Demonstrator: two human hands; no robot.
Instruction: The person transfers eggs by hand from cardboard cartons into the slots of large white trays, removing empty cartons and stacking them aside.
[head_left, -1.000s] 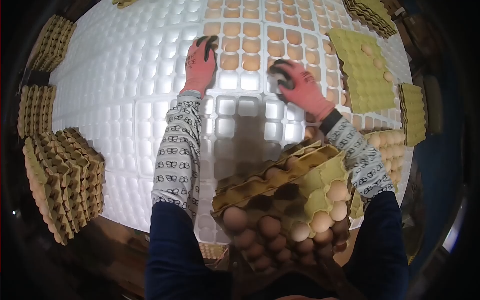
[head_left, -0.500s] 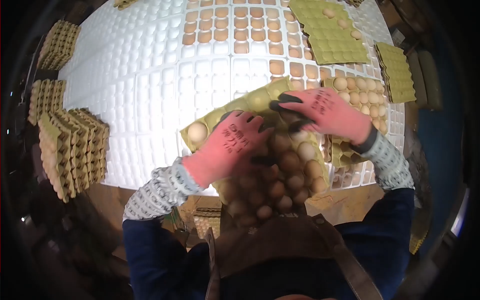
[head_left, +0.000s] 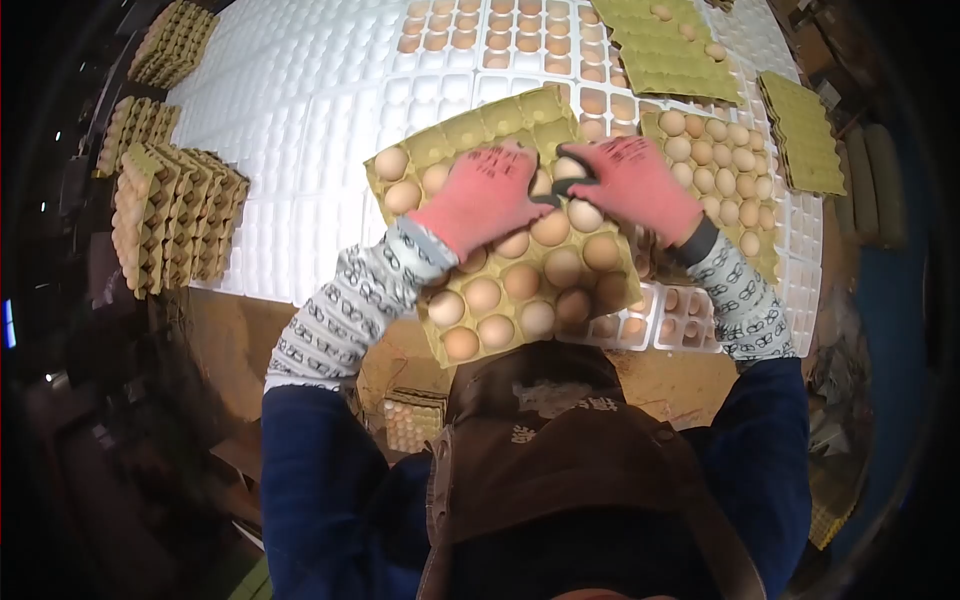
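A yellow-green egg tray (head_left: 510,115) lies slanted in front of me, its far cups bare and its near cups full of brown and cream eggs. My left hand (head_left: 490,195), in a pink glove with dark fingertips, reaches over the middle of the tray. Its fingers curl closed around an egg (head_left: 541,183), part of which shows. Just to the right, my right hand (head_left: 640,185), gloved alike, has a pale egg (head_left: 571,169) between index finger and thumb. Another pale egg (head_left: 584,215) sits below that thumb. My palms hide some cups.
White plastic egg trays (head_left: 340,130) cover the table, those toward the right holding brown eggs. A full pulp tray (head_left: 722,170) stands at the right, with bare pulp trays (head_left: 800,130) beyond. Stacks of filled trays (head_left: 180,215) line the left edge.
Both hands have come closer together over the tray, each now around an egg. More eggs show in the tray's left end. The view has shifted, with the table appearing higher.
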